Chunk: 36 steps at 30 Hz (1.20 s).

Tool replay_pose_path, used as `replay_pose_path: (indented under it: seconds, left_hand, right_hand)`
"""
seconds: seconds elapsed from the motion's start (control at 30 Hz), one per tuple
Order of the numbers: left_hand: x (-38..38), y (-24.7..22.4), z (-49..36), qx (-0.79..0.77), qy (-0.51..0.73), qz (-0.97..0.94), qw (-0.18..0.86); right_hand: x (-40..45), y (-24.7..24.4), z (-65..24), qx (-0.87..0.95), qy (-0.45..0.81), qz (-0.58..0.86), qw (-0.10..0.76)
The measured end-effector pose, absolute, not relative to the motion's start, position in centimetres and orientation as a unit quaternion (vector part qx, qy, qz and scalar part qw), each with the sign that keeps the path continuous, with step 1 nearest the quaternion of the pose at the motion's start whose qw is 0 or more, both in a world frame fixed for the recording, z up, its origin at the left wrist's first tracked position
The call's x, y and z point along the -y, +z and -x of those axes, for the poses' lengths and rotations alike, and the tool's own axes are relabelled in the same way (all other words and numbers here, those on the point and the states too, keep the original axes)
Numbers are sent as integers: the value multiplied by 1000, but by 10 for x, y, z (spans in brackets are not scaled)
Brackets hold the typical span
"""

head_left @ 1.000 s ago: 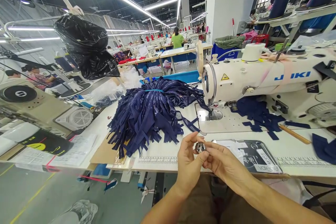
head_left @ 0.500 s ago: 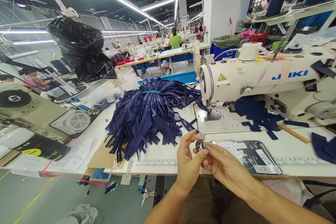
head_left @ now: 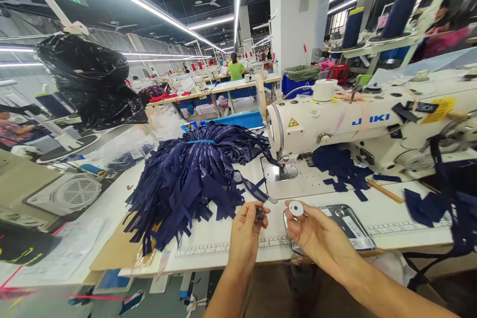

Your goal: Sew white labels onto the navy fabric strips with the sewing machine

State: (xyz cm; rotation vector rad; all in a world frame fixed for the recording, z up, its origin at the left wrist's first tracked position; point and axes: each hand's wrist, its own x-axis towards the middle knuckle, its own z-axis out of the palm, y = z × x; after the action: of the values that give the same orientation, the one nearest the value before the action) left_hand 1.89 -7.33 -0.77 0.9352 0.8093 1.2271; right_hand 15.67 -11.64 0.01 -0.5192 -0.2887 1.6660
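Note:
Between the thumb and fingers of my left hand (head_left: 244,231) is a small dark metal bobbin case (head_left: 260,213). My right hand (head_left: 322,233), a short way to the right, pinches a round white bobbin (head_left: 296,208) with a hole in its middle. Both hands are above the front edge of the white sewing table (head_left: 208,241). Behind them stands a white sewing machine (head_left: 335,119), its metal needle plate (head_left: 281,172) beyond my fingers. A large bundle of navy fabric strips (head_left: 186,174), tied with a blue band, lies left of the needle.
A dark tray (head_left: 348,223) lies behind my right forearm. Navy fabric pieces (head_left: 343,166) and a wooden stick (head_left: 385,191) are to the right. A black plastic bag (head_left: 89,79) hangs at the left. A person in green (head_left: 235,68) sits far back.
My hands have moved apart from their shared hold on the metal case. The white bobbin now shows separately in my right hand. The view has turned to the right.

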Motion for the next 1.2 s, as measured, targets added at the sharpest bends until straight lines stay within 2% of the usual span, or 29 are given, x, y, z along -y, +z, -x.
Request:
replay_pose_path:
  seconds: [0.1, 0.27, 0.33, 0.47, 0.57, 0.8, 1.03, 1.2]
  left_hand:
    - [65, -6, -20, -373, 479, -441, 661]
    - [49, 0, -25, -395, 340, -607, 600]
    - [41, -2, -27, -401, 289, -680, 542]
    - [28, -10, -32, -387, 226, -823, 349]
    - [22, -8, -37, -384, 233, -842, 299]
    - [44, 29, -59, -320, 424, -758, 378]
    - [63, 42, -81, -317, 386, -675, 543]
    - [64, 44, -83, -362, 400, -643, 543]
  right_hand:
    - [117, 7, -167, 148, 719, 222, 642]
    - [118, 18, -186, 153, 701, 227, 658]
    - [119, 19, -192, 149, 697, 226, 664]
    - [121, 17, -200, 153, 691, 219, 672]
    - [122, 15, -203, 157, 687, 221, 675]
    - [120, 10, -201, 172, 677, 247, 672]
    - [117, 5, -195, 218, 649, 263, 680]
    - [116, 6, -192, 252, 629, 275, 682]
